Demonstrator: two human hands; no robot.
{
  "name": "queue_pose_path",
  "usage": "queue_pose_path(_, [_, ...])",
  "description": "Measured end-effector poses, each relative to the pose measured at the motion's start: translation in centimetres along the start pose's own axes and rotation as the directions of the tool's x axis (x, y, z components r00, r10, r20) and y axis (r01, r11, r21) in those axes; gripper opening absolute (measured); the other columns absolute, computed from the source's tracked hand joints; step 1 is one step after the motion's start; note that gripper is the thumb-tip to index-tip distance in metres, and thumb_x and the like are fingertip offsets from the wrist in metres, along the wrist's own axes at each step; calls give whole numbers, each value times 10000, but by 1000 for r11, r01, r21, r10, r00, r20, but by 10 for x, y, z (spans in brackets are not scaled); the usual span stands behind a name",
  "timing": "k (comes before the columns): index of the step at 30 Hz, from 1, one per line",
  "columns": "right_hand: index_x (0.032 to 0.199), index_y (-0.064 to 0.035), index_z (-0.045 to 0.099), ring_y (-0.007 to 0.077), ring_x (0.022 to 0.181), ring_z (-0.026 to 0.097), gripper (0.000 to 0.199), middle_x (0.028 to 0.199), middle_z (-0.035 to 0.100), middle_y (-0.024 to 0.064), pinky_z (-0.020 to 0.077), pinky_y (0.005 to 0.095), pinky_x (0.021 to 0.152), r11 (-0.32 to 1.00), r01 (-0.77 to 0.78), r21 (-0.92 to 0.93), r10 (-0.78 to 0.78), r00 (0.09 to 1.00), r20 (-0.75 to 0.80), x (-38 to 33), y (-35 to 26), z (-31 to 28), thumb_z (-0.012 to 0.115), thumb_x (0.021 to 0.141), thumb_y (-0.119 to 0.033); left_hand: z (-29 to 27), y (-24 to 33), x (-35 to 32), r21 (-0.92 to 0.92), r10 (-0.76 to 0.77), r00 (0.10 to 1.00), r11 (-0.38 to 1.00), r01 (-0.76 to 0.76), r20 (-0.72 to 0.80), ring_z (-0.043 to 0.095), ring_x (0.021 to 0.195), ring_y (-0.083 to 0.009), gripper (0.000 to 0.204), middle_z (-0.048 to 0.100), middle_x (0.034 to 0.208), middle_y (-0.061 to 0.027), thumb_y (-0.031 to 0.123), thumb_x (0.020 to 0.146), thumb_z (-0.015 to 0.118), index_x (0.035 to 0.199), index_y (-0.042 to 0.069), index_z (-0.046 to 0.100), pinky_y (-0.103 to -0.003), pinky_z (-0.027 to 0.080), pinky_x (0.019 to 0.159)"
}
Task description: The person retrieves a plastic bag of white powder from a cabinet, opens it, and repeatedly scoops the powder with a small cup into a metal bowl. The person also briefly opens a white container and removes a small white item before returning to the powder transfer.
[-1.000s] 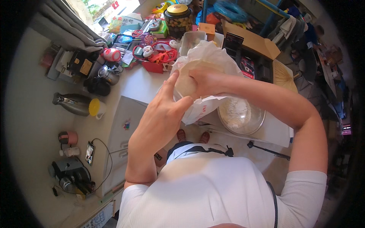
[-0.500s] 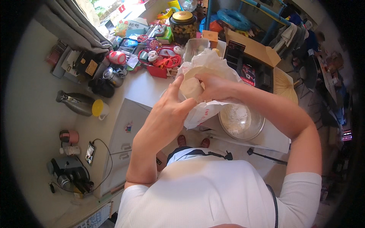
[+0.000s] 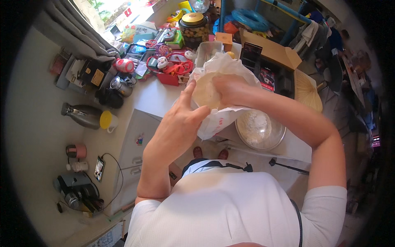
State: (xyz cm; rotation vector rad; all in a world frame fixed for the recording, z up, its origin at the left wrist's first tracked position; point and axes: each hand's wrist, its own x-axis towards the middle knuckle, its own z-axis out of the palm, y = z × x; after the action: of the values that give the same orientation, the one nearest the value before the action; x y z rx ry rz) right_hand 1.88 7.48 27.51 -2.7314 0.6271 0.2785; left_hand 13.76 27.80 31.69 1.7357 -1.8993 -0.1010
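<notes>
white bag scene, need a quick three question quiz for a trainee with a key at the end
1. Multiple choice. Which hand reaches into the white bag?
A) left
B) right
C) neither

2. True or false. The bowl of white powder is to the left of the bag.

3. Fill in the blank. The large jar beyond the bag has a ____-coloured lid.

Key:
1. B: the right hand reaches in, while the left hand holds the bag at its rim.
2. False: the bowl with the white powder is to the right of the bag.
3. Gold.
</notes>
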Motion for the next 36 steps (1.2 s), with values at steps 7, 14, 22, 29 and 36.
queue_pose_path(7, [1090, -59, 711, 331, 1045, 692, 288, 1074, 725, 135, 554, 417, 886, 818, 338, -466, -305, 941, 147, 48, 9, 46, 664, 849, -209, 3, 0, -1, -5, 7, 1000, 1000, -7, -7, 591, 1205, -477, 200, 431, 1495, -309, -32, 829, 692, 990, 81, 655, -452, 536, 931])
queue_pose_path(14, [1104, -53, 695, 329, 1062, 687, 391, 1097, 720, 151, 550, 424, 881, 960, 223, -171, -202, 971, 129, 36, -7, 33, 759, 769, -245, 2, -3, -3, -41, -14, 1000, 999, 13, -23, 585, 1214, -479, 208, 428, 1496, -313, -29, 831, 693, 998, 90, 657, -453, 536, 933])
queue_pose_path(22, [1143, -47, 657, 334, 1039, 677, 535, 1096, 709, 174, 536, 421, 879, 954, 132, 270, -145, 989, 29, 27, 0, 27, 815, 666, -232, 1, -5, 3, -38, 8, 1000, 999, -8, -12, 572, 1231, -480, 261, 411, 1508, -303, -39, 843, 683, 1055, 114, 683, -459, 534, 943])
queue_pose_path(29, [1251, -15, 600, 273, 1086, 639, 676, 1164, 673, 167, 496, 363, 929, 878, 149, 454, -149, 988, -35, 16, 12, 8, 843, 649, -205, 2, -5, 5, -31, -10, 1000, 999, 10, -2, 568, 1240, -477, 328, 378, 1536, -289, -39, 848, 683, 1117, 146, 703, -468, 531, 955])
queue_pose_path(36, [1221, -25, 623, 289, 1028, 666, 678, 1094, 701, 159, 524, 388, 887, 855, 223, 468, -172, 974, -150, 15, 25, 23, 853, 609, -203, 1, -1, 8, -27, -11, 1000, 1000, 11, -4, 587, 1219, -470, 341, 393, 1530, -283, -34, 852, 683, 1131, 159, 716, -465, 539, 939])
